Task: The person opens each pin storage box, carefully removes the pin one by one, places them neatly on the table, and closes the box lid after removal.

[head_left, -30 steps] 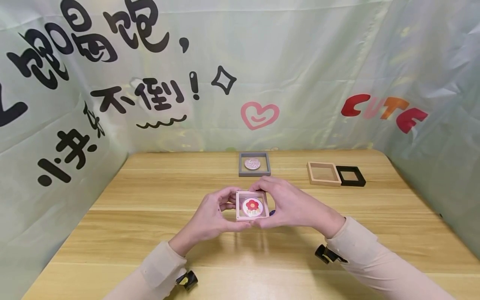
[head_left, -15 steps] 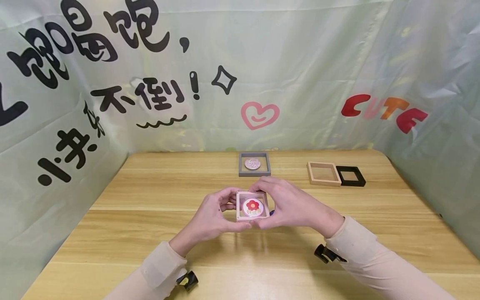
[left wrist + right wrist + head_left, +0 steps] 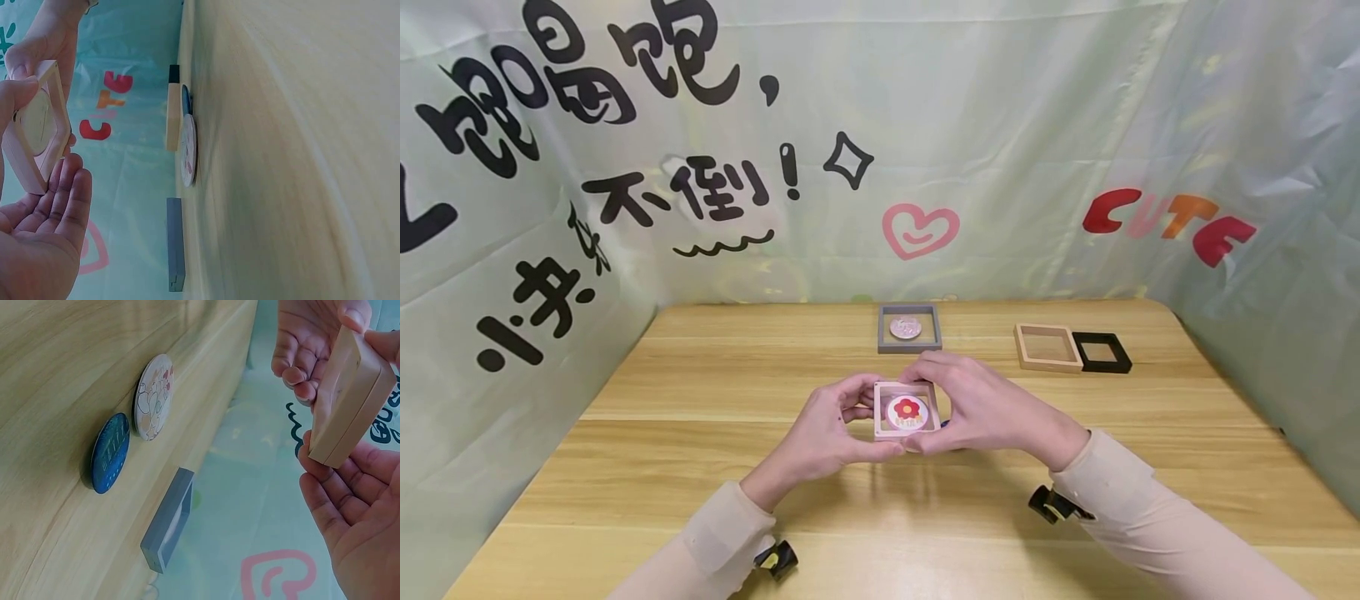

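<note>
A small pale pink display frame with a clear window is held up above the table between both hands. Inside its window sits a round badge with a red flower on white. My left hand grips the frame's left side, thumb along the near edge. From the right, my right hand pinches it between a thumb at the near edge and fingers at the far edge. Below, a white printed badge and a blue badge lie on the table, mostly hidden in the head view.
At the table's back stands a grey frame holding a pinkish round badge. Farther right, a light wood-coloured frame touches a black frame. A printed cloth surrounds the wooden table.
</note>
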A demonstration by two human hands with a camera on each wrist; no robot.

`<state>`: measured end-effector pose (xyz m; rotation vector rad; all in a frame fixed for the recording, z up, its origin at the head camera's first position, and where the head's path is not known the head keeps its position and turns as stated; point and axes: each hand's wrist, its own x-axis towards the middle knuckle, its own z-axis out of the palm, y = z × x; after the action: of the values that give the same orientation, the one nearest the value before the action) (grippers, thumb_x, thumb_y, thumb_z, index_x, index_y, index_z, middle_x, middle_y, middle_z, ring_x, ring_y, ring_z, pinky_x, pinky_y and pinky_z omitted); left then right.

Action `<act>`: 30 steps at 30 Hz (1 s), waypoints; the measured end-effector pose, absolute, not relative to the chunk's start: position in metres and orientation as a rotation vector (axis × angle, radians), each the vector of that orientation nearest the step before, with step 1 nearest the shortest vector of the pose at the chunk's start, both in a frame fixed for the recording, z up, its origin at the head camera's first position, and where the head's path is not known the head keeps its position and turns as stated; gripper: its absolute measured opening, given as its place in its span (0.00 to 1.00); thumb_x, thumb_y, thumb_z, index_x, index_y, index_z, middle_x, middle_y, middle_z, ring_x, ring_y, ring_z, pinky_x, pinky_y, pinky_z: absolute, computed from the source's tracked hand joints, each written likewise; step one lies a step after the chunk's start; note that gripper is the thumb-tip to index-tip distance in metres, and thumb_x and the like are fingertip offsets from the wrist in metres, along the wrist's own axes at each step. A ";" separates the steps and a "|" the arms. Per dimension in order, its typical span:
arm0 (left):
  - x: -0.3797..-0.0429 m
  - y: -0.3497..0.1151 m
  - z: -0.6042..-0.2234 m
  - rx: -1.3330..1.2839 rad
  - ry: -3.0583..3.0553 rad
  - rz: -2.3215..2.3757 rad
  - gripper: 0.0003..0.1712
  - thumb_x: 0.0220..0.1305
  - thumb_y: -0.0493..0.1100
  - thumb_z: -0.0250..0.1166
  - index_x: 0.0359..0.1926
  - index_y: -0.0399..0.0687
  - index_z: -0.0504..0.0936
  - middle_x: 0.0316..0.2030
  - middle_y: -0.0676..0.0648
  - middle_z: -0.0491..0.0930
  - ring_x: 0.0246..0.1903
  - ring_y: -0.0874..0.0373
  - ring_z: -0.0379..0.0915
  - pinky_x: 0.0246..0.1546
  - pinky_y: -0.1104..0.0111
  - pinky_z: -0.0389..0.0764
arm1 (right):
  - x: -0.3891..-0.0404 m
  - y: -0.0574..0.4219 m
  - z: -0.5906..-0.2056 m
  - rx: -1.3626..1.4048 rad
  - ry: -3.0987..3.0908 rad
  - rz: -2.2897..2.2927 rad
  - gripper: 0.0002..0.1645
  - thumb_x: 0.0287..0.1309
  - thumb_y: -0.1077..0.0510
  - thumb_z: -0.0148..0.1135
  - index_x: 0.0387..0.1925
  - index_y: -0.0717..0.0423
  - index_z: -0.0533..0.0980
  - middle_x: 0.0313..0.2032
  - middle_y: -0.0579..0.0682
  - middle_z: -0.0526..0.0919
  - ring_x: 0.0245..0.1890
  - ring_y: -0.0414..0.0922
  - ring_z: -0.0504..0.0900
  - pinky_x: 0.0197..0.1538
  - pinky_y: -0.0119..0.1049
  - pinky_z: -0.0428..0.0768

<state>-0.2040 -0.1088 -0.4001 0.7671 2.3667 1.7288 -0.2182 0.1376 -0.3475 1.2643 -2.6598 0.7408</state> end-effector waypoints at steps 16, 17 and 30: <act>-0.206 -0.108 -0.401 0.757 2.345 1.751 0.40 0.51 0.38 0.85 0.65 0.42 0.80 0.55 0.45 0.85 0.51 0.53 0.84 0.59 0.68 0.86 | -0.220 0.140 -0.346 1.262 -2.667 0.756 0.33 0.49 0.39 0.78 0.53 0.50 0.84 0.45 0.38 0.84 0.43 0.35 0.80 0.48 0.34 0.84; -0.206 -0.108 -0.402 0.757 2.344 1.751 0.40 0.51 0.38 0.85 0.65 0.42 0.80 0.55 0.45 0.85 0.51 0.53 0.84 0.59 0.68 0.86 | -0.220 0.140 -0.346 1.262 -2.668 0.757 0.33 0.49 0.39 0.78 0.53 0.50 0.84 0.45 0.38 0.84 0.43 0.35 0.80 0.48 0.34 0.84; -0.205 -0.106 -0.404 0.749 2.345 1.742 0.41 0.50 0.38 0.86 0.65 0.44 0.80 0.54 0.46 0.85 0.51 0.54 0.84 0.59 0.69 0.86 | -0.221 0.140 -0.346 1.288 -2.674 0.717 0.33 0.49 0.39 0.78 0.53 0.52 0.84 0.45 0.39 0.84 0.41 0.34 0.80 0.46 0.34 0.84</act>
<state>-0.2045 -0.1065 -0.4040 0.7491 2.3455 1.7415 -0.2208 0.1405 -0.3457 1.2880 -2.6737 0.7166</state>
